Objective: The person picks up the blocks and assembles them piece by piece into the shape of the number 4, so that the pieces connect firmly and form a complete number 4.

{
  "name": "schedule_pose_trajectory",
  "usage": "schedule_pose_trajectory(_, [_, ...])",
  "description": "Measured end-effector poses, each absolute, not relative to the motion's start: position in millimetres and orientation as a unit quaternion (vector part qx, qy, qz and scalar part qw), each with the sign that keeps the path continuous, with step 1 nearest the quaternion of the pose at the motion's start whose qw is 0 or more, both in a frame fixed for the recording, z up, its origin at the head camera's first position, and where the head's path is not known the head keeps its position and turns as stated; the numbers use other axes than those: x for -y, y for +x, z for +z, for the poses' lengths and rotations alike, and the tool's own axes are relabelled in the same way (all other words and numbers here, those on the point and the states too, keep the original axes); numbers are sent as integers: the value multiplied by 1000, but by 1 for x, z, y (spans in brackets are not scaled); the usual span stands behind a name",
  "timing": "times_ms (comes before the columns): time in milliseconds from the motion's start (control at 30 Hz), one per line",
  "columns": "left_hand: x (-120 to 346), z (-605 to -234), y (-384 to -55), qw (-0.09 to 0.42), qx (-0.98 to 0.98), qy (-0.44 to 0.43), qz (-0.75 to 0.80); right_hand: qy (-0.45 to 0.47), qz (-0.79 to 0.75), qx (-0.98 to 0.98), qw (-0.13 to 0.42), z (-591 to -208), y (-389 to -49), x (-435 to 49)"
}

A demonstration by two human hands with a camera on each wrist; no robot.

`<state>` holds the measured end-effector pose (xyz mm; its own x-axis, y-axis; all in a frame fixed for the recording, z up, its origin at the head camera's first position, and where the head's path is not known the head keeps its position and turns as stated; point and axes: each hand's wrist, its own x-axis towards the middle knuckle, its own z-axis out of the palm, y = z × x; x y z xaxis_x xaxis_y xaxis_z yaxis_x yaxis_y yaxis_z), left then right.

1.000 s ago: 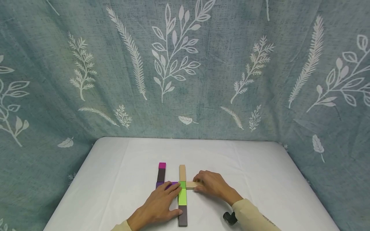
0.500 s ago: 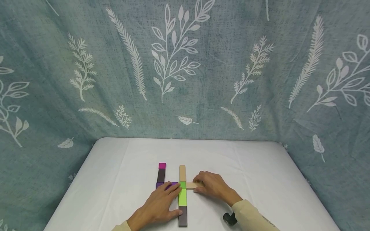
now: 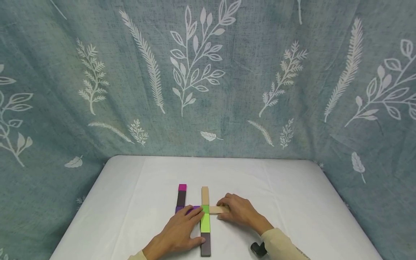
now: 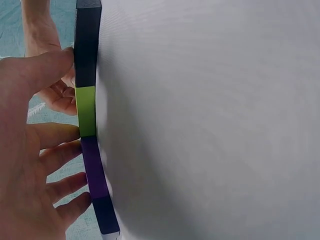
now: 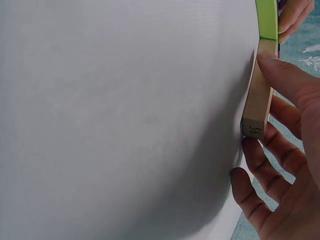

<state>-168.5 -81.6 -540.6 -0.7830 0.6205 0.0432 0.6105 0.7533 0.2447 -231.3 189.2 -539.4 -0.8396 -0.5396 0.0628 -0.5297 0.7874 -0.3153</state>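
Coloured blocks lie joined in a branching figure on the white table. My right hand [image 3: 240, 210] pinches a plain wooden block [image 3: 213, 210] between thumb and fingers; its left end meets a green block [image 3: 205, 209]. In the right wrist view the block's end face [image 5: 254, 131] carries a written number. My left hand [image 3: 178, 231] lies spread over the figure, fingertips at the purple block [image 4: 94, 167] and the green part, thumb on the dark grey block [image 3: 206, 245]. A lime block [image 3: 205, 222] shows between thumb and fingers. Another wooden block [image 3: 205, 195] extends away from the green one.
At the figure's left are a dark purple block [image 3: 177, 209], a black block [image 3: 181, 198] and a magenta block [image 3: 182, 187]. A black object [image 3: 258, 249] sits beside the right sleeve [image 3: 282, 242]. Behind the white table [image 3: 146, 173] hangs a leaf-patterned curtain [image 3: 234, 101].
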Motion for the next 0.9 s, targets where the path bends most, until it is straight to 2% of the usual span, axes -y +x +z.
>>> schedule_pose_trajectory(600, [80, -539, -171, 14, -937, 331, 114, -268, -187, -945, 8, -537, -225, -195])
schedule_pose_trajectory(900, [82, -540, -169, 4, -936, 333, 111, -259, -190, -947, -12, -531, -216, -199])
